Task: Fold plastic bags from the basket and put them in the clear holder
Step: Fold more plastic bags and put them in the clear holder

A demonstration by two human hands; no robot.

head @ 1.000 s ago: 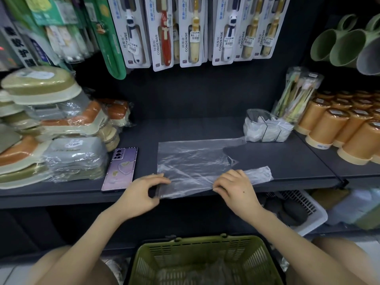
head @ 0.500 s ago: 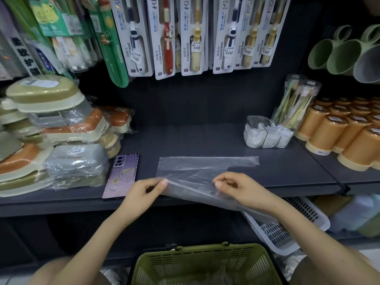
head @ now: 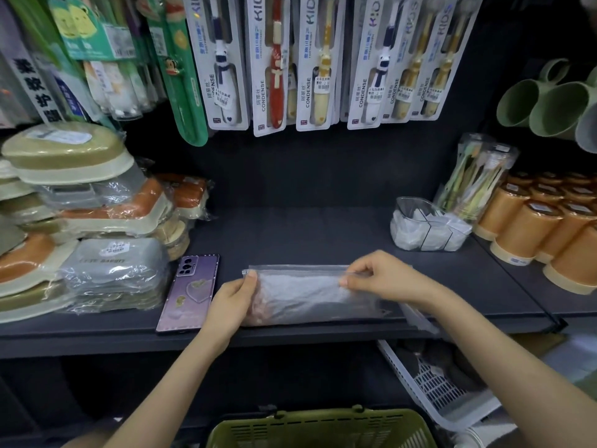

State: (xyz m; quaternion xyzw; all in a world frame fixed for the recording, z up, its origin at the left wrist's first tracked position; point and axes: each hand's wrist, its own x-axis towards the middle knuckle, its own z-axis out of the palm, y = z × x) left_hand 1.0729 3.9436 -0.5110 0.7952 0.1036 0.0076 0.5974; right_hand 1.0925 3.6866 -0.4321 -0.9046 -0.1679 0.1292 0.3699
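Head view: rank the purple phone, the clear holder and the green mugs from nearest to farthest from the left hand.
1. Purple phone, lying on the shelf just left of the left hand.
2. Clear holder, farther back on the shelf's right side.
3. Green mugs, at the upper right, above the shelf.

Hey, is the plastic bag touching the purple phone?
Apart. Head view shows bare shelf between the plastic bag and the purple phone.
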